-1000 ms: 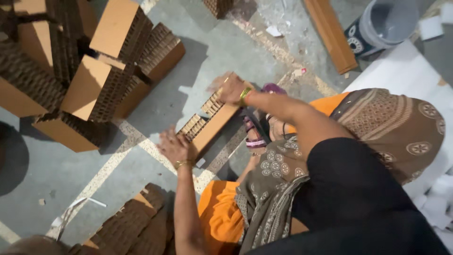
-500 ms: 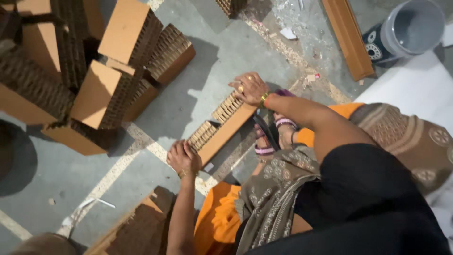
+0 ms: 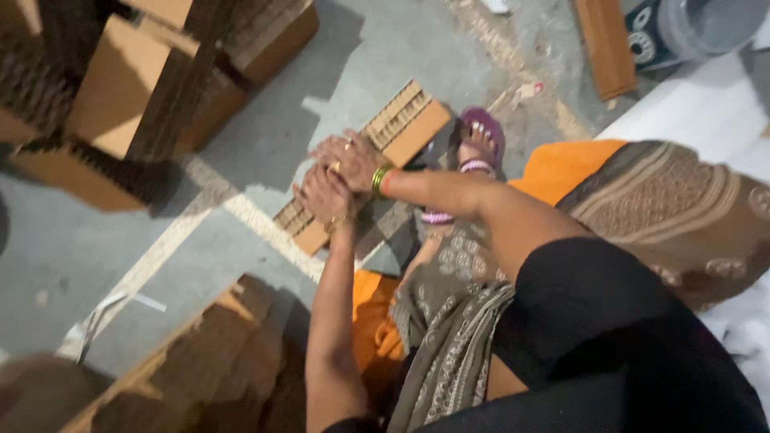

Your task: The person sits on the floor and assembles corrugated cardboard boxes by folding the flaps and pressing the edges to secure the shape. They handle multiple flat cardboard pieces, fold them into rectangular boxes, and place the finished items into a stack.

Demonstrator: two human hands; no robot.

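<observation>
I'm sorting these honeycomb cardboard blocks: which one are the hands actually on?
The long narrow block lying on the grey floor by the sandalled foot. Both the left hand and right hand press on it; the stacked blocks lie untouched.

Your cardboard block [image 3: 365, 164] is tan with ribbed brown edges. Your bangles [image 3: 380, 180] are gold and green, your sandal [image 3: 481, 144] purple. The cloth [image 3: 561, 168] to the right is orange, the shawl [image 3: 674, 216] brown with pale round motifs, the floor [image 3: 241, 184] grey with a whitish stripe.
</observation>
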